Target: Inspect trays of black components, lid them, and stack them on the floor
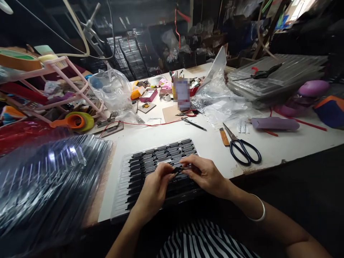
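Two bare hands meet over a tray (162,157) of black parts at the near edge of a white table (150,133), a small dark part (177,170) between them. The left hand (158,181), reaching in from 7 o'clock, pinches the part with thumb and forefinger; the right hand (208,175), a pale bangle (262,208) on its wrist, pinches it from 3 o'clock, thumb and fingertips close together. The part is above the tray, whose rows of dark pieces run toward a clear ribbed side at 9 o'clock. Which piece faces up is too small to tell.

Clockwise from the tray, a pen (197,125) lies at 1 o'clock, and black-handled scissors (243,150) rest open at 2 o'clock, just beside an orange-brown strip (224,137). A purple roll (275,124) lies farther out at 2 o'clock. Glossy plastic sheets (51,172) are piled at 9 o'clock, with a pink rack (80,80) at 10 and a clear bag (110,87) at 11.
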`<state>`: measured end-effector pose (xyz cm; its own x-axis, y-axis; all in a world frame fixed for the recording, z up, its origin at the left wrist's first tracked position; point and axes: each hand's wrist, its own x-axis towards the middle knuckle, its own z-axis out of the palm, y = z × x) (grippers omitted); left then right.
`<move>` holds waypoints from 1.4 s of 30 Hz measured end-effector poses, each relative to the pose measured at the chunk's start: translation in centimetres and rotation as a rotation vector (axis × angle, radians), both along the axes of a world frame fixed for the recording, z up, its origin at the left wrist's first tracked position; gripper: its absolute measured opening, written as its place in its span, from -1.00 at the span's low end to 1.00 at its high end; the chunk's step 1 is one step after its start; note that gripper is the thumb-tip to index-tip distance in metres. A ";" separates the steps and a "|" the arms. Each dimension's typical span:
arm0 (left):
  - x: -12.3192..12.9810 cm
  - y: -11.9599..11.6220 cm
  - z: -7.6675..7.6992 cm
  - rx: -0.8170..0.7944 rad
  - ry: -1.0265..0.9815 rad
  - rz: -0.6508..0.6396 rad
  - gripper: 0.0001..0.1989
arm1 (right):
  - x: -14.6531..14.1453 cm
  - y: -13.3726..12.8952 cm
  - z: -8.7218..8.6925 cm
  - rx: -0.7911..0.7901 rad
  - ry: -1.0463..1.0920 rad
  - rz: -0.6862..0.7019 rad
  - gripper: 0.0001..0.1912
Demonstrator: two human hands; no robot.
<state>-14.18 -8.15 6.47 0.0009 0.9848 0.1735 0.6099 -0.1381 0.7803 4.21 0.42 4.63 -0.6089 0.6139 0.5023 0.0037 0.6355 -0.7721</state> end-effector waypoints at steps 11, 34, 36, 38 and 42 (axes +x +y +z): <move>2.8 -1.2 -1.4 0.044 -0.248 0.015 -0.78 | 1.7 -2.1 -1.2 0.296 0.068 -0.051 -0.87; 6.3 -0.7 0.2 -0.403 -0.445 -0.270 -0.81 | 7.8 -0.2 2.8 -0.041 -0.314 0.307 -0.89; 7.4 0.1 0.2 -0.420 -0.525 -0.290 -0.84 | 9.3 0.2 3.4 -0.052 -0.332 0.296 -0.90; 8.7 1.3 -0.3 -0.349 -0.547 -0.290 -0.81 | 10.2 0.3 3.5 -0.085 -0.316 0.190 -0.93; 11.5 3.6 -2.3 -0.052 -0.320 -0.205 -0.61 | 11.0 0.3 3.1 -0.173 -0.145 -0.256 -0.77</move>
<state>-2.67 -4.50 4.16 0.1527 0.9773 0.1471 0.2979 -0.1875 0.9360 15.22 0.70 7.68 -0.4812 0.8249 0.2966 0.2642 0.4591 -0.8482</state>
